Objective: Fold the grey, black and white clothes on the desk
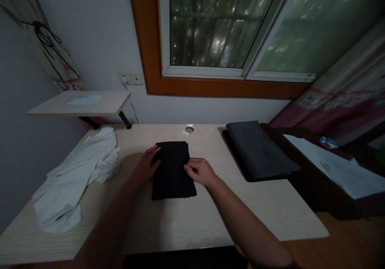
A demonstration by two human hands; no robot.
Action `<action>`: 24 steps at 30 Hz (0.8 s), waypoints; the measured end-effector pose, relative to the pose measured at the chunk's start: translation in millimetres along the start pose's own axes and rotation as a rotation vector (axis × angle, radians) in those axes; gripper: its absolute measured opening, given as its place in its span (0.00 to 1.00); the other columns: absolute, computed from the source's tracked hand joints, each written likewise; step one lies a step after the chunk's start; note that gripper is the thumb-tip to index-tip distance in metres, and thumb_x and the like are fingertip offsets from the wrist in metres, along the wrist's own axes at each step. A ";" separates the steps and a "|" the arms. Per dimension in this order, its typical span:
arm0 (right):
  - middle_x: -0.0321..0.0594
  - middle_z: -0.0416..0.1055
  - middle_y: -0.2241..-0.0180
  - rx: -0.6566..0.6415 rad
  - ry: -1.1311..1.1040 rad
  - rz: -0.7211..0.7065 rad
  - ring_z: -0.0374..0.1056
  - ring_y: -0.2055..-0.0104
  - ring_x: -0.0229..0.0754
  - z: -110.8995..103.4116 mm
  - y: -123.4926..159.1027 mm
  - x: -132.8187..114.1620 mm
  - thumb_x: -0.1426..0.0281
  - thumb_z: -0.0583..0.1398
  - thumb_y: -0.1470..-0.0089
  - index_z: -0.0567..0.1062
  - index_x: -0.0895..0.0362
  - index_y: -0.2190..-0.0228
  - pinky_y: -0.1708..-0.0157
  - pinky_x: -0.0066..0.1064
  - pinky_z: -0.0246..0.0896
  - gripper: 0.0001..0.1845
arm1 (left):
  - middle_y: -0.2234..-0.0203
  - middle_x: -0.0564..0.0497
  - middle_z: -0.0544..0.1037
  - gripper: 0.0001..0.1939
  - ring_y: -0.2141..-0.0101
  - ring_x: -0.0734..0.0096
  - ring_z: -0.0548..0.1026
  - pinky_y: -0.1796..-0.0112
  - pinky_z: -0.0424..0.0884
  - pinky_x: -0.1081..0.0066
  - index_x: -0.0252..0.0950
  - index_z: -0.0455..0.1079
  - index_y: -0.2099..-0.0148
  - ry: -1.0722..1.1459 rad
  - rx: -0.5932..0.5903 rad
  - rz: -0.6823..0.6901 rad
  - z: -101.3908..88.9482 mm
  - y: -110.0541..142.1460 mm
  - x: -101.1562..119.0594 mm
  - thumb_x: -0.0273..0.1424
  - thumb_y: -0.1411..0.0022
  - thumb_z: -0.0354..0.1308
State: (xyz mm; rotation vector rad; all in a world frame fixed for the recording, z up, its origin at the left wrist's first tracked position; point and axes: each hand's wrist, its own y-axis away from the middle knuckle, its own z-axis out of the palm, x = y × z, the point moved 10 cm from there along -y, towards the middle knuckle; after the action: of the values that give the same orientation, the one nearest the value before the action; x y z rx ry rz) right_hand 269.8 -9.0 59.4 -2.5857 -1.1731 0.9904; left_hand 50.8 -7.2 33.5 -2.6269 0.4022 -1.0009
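A folded black cloth [173,172] lies flat on the table in front of me, its layers showing at the right and lower edges. What kind of garment or fabric it is, I cannot tell. My left hand [146,165] rests at its upper left edge, with the thumb and fingers apart and the tips touching the cloth. On the opposite side, my right hand [201,170] has its fingers curled together, with thumb and fingers pinching the right edge.
A crumpled white garment [81,172] lies on the table [180,229] at left, below a small raised shelf [105,105] with a paper on it. Dark grey folded fabric [260,150] lies at right. Beyond is a dark surface with a white sheet [333,164]. A window stands behind.
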 end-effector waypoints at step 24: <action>0.44 0.60 0.31 0.052 0.382 0.407 0.51 0.28 0.57 -1.3 1.2 72.7 0.62 0.53 0.31 0.68 0.51 0.36 0.32 0.62 0.44 0.24 | 0.32 0.43 0.64 0.27 0.31 0.52 0.58 0.33 0.54 0.47 0.42 0.60 0.29 -0.519 -0.088 -0.085 13.4 7.6 -14.0 0.40 0.26 0.45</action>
State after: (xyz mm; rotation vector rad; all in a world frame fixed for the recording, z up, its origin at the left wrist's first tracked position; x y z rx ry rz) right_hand 306.3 42.1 22.8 -2.8557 -0.5363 0.5273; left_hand 48.7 -6.8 12.8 -2.8642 0.2134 -0.2970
